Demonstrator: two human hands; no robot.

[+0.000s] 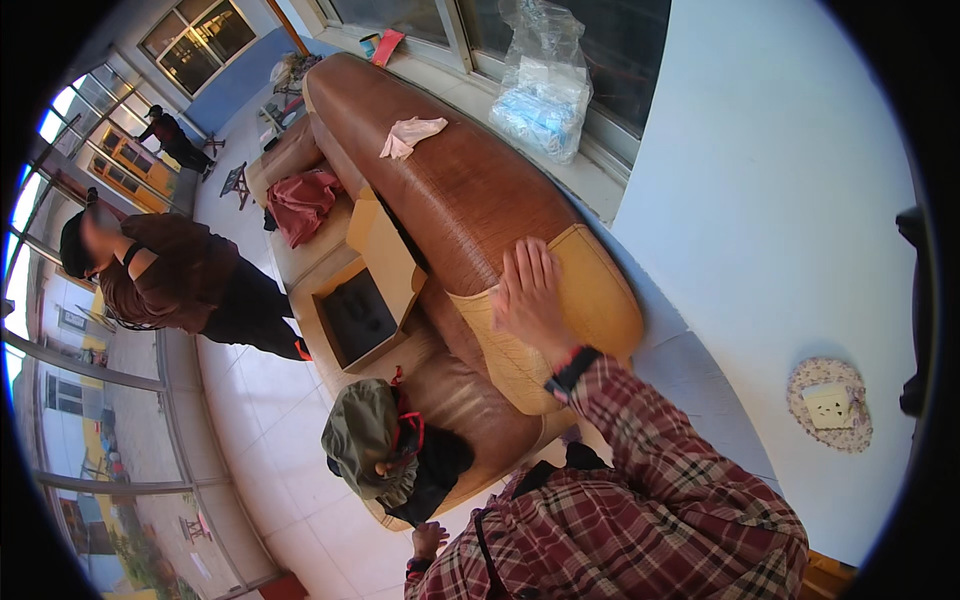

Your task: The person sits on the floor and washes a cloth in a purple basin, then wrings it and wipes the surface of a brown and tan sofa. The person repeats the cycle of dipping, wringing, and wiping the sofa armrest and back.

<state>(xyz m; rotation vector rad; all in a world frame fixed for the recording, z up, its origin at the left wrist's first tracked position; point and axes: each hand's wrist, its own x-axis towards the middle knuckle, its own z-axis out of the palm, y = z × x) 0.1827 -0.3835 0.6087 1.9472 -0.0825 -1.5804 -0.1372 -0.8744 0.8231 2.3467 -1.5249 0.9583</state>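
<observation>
My right hand (527, 289) is stretched out flat over the top of the brown leather sofa back (450, 187), where it meets a yellow-tan end panel (592, 292). Nothing is in that hand; whether the palm presses on the leather cannot be made out. Low in the view, my left hand (429, 540) has curled fingers beside the lower edge of a black cloth item (439, 457). Its grip is unclear. An olive-green fabric bag or hat (360, 435) with a red cord (410, 427) lies against the black item on the seat.
An open cardboard box (356, 311) with dark lining and a reddish garment (304, 202) lie on the sofa seat. A pink cloth (412, 136) rests on the backrest. A plastic bag (544, 97) of masks stands on the windowsill. One person (180, 270) stands beyond the sofa, another (172, 142) farther off.
</observation>
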